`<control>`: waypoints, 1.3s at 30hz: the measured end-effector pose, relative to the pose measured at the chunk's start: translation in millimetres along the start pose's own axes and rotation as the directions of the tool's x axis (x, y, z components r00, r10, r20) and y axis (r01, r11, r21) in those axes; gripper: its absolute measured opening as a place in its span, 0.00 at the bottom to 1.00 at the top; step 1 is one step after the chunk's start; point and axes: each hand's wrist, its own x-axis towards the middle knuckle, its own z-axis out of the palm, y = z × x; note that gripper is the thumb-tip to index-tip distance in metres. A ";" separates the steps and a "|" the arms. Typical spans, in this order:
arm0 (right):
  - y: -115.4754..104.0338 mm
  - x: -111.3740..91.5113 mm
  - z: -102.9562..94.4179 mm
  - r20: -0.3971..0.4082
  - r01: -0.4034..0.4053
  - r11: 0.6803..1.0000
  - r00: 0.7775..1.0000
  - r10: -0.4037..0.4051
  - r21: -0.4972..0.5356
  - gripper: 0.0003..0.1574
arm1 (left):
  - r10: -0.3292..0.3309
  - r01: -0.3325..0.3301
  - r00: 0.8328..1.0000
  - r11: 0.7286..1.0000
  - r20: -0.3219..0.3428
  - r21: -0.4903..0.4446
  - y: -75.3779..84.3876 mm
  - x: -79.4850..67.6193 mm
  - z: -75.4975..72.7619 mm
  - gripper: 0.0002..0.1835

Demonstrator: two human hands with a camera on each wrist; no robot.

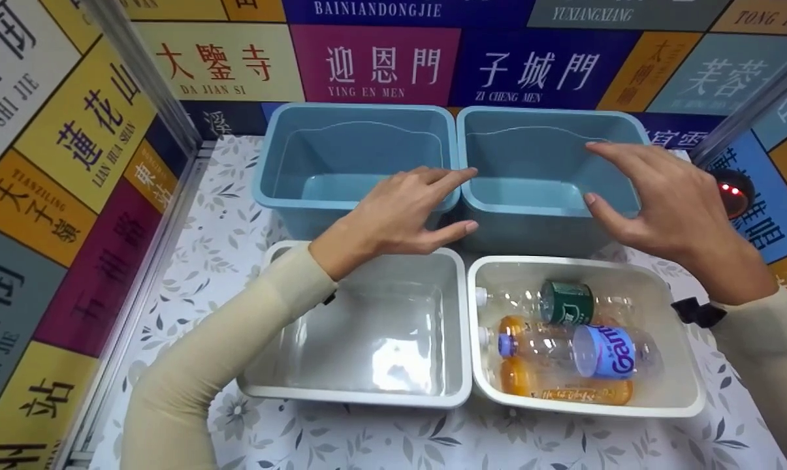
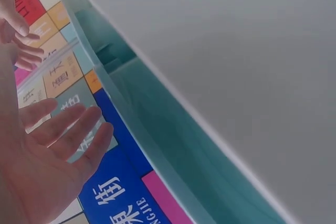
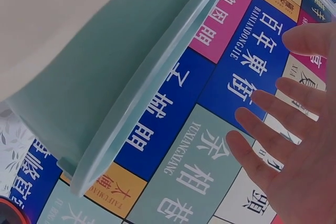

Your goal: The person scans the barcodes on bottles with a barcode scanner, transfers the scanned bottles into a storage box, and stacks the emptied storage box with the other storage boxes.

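My left hand (image 1: 400,212) hovers above the gap between the front white bin (image 1: 465,326) and the left blue bin (image 1: 360,202), fingers loosely extended and holding nothing. Toward the right, my right hand (image 1: 674,202) is raised over the right end of the right blue bin (image 1: 530,209), thumb and fingers spread. In the right white bin (image 1: 684,391) several plastic bottles lie on their sides: a clear one with a green label (image 1: 568,302), a clear one with a purple label (image 1: 605,352) and orange drinks (image 1: 566,385). Both wrist views show relaxed, empty fingers.
All the bins stand close together on a table with a leaf-patterned cloth (image 1: 236,424). Panels with large printed characters (image 1: 380,65) wall in the back and sides. Near the right panel is a dark round device (image 1: 733,192) with red lights.
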 end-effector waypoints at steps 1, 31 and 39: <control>0.0 -1.0 0.4 -0.002 0.002 1.000 1.000 -0.002 0.003 0.44 | 0.005 -0.005 1.000 1.000 0.008 -0.003 1.2 -0.4 0.7 0.46; 1.6 -24.1 1.4 -0.057 0.008 1.000 0.998 -0.009 -0.028 0.45 | 0.093 -0.080 0.994 0.979 0.060 -0.186 12.4 -1.4 11.1 0.44; -0.6 -29.9 4.5 -0.031 -0.020 0.999 0.999 0.019 -0.026 0.45 | 0.138 -0.113 0.988 0.956 0.074 -0.271 15.8 -1.4 22.0 0.43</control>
